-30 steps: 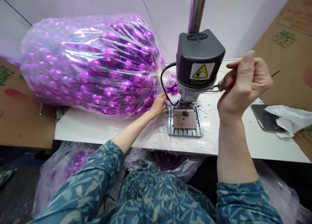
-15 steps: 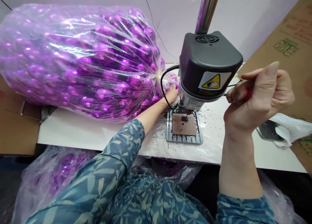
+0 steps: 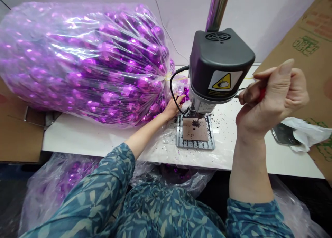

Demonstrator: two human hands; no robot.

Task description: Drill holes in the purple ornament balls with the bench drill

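Observation:
A black drill press (image 3: 220, 62) stands over a grey slotted base (image 3: 178, 141) carrying a brown square board (image 3: 195, 134) strewn with dark shavings. On the right, my right hand (image 3: 275, 96) is wrapped round the red handle (image 3: 261, 94) of the press. Left of the press, my left hand (image 3: 173, 107) has its fingers at some shiny purple faceted balls (image 3: 185, 91), partly behind the black cable; its fingertips are closed on a purple ball. A large clear bag (image 3: 90, 65) full of such balls lies beside that hand, tied at its neck.
A cardboard box (image 3: 19, 127) is at the left edge and another (image 3: 306, 55) at the right. A phone (image 3: 284, 133) lies partly under white tissue (image 3: 308, 132). More bagged purple balls (image 3: 71, 175) hang below the white table's front edge (image 3: 103, 156).
My left hand has drawn back toward me and left, with a purple ball at its fingertips. My right hand stays on the red handle, and the view has shifted slightly.

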